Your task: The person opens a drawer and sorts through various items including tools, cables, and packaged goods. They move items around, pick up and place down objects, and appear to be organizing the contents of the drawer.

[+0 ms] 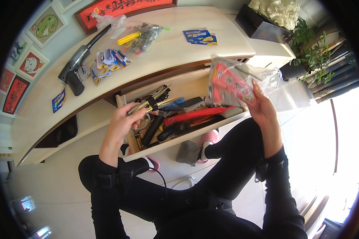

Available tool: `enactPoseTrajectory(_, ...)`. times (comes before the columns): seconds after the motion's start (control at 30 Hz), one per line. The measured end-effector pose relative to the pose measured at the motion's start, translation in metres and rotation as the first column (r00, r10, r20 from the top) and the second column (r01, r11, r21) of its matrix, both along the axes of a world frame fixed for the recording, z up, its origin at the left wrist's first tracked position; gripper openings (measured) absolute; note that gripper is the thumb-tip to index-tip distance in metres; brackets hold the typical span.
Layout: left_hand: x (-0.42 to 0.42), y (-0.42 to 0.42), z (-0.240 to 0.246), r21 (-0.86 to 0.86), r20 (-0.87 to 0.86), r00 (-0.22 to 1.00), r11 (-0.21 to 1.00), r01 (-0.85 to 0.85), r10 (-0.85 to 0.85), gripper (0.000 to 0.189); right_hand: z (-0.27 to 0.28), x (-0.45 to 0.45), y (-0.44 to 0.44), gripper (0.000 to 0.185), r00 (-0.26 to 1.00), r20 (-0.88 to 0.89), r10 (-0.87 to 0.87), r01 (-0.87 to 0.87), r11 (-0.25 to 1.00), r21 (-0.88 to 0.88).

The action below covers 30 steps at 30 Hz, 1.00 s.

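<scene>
My left hand (126, 119) grips a bundle of thin gold-coloured rods (151, 104), bound with a black strap, above the left end of an open wooden drawer (194, 78). In my right hand (261, 104) is a clear plastic bag (232, 80) with red printed packets inside, raised over the drawer's right end. Below lie a long red packet (194, 116), a black cylindrical tool handle (152, 130), coiled white cable (143, 122), a blue item (177, 102) and other jumbled tools.
On the curved cabinet top (179, 33) lie a black handheld device (77, 64), carded batteries (110, 61), a bag holding a yellow-handled tool (129, 38), and blue battery cards (200, 36). A grey pouch (189, 151) rests on the floor below the drawer.
</scene>
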<state>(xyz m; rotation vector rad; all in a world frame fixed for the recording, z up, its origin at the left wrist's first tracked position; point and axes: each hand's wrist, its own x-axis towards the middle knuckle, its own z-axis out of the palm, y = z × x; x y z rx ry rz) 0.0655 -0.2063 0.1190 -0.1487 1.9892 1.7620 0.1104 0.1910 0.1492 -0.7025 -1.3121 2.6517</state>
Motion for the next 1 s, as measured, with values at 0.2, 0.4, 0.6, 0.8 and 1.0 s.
enactPoseTrajectory(0.2, -0.007, 0.009, -0.012, -0.013, 0.133, 0.989, 0.998, 0.064, -0.062, 0.037, 0.001, -0.02, -0.004, 0.036, 0.967, -0.024, -0.254, 0.25, 0.962, -0.109)
enactPoseTrajectory(0.4, -0.081, 0.068, -0.039, -0.005, 0.314, 0.923, 0.972, 0.236, -0.222, 0.023, 0.018, -0.036, 0.014, 0.034, 0.867, -0.34, -0.365, 0.408, 0.911, 0.064)
enactPoseTrajectory(0.6, -0.156, 0.183, -0.114, 0.131, 0.426, 0.844, 0.945, 0.301, -0.328, 0.015, 0.012, -0.032, 0.044, 0.033, 0.762, -0.469, -0.446, 0.566, 0.811, 0.148)
enactPoseTrajectory(0.8, -0.167, 0.246, -0.195, 0.266, 0.539, 0.803, 0.956, 0.125, -0.255, 0.012, 0.01, -0.022, 0.049, 0.043, 0.812, -0.396, -0.43, 0.505, 0.856, 0.107)
enactPoseTrajectory(1.0, -0.142, 0.218, -0.177, 0.313, 0.409, 0.911, 0.945, -0.089, -0.05, 0.029, 0.015, -0.019, 0.044, 0.045, 0.864, -0.362, -0.348, 0.42, 0.897, 0.139)
